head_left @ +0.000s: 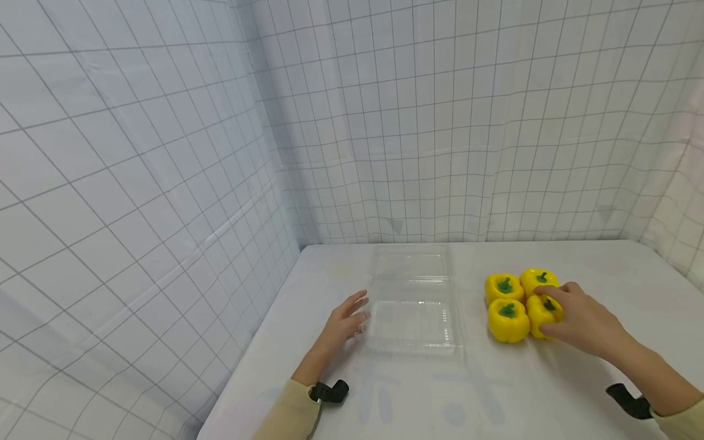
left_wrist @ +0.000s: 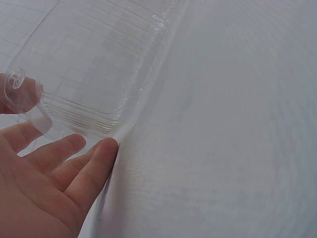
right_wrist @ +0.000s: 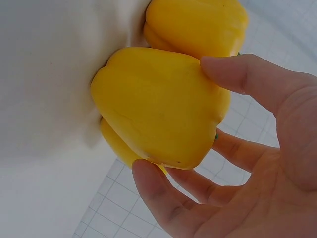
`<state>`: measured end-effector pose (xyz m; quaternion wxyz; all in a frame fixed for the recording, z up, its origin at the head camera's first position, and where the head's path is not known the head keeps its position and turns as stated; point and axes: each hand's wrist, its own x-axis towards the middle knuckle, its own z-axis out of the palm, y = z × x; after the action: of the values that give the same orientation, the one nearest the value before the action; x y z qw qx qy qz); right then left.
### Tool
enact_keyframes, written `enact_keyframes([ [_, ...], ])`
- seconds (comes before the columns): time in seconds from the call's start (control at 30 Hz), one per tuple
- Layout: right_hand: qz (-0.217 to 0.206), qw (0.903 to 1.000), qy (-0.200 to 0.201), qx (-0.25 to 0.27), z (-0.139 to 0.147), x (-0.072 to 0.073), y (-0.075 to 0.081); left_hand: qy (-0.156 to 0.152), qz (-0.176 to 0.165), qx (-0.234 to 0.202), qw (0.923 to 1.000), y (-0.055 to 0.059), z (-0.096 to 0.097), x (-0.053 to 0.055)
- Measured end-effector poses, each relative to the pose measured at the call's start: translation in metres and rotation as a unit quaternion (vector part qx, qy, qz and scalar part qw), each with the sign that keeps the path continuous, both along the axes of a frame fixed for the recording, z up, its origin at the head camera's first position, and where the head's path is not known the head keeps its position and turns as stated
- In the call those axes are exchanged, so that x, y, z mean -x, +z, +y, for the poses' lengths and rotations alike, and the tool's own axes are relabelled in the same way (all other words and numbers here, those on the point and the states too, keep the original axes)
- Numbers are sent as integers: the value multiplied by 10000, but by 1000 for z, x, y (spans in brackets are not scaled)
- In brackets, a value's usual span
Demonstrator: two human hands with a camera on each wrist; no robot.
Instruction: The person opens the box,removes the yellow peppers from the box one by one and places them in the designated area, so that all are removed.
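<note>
Several yellow bell peppers with green stems stand in a close group on the right of the table in the head view. My right hand [head_left: 585, 321] grips the near right bell pepper [right_wrist: 156, 106], thumb on one side and curled fingers on the other. That pepper is upright and sits against its neighbours, including the near left bell pepper [head_left: 508, 321]. A clear plastic clamshell box [head_left: 409, 324] lies opened in the middle, its lid [head_left: 409, 266] folded back toward the far edge. At the box's left side, my left hand [left_wrist: 54, 183] touches the rim with loosely bent fingers.
The white table [head_left: 478, 391] carries the box and the peppers. White cloth with a grey grid hangs behind the table [head_left: 418, 140] and along its left side [head_left: 165, 214]. A black strap with a wrist mount [head_left: 330, 391] is on each forearm.
</note>
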<state>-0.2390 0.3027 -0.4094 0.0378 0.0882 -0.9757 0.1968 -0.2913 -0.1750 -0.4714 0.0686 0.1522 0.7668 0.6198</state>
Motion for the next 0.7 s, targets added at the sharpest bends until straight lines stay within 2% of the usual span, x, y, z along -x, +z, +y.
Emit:
enact_keyframes([
  [0.33,30,10000,-19,-20,3,-1,0,-37,-32,-32,10000,4,1,0],
  [0.7,120,9999,42,10,5,-7,11,-24,27,18,10000,2,-1,-2],
])
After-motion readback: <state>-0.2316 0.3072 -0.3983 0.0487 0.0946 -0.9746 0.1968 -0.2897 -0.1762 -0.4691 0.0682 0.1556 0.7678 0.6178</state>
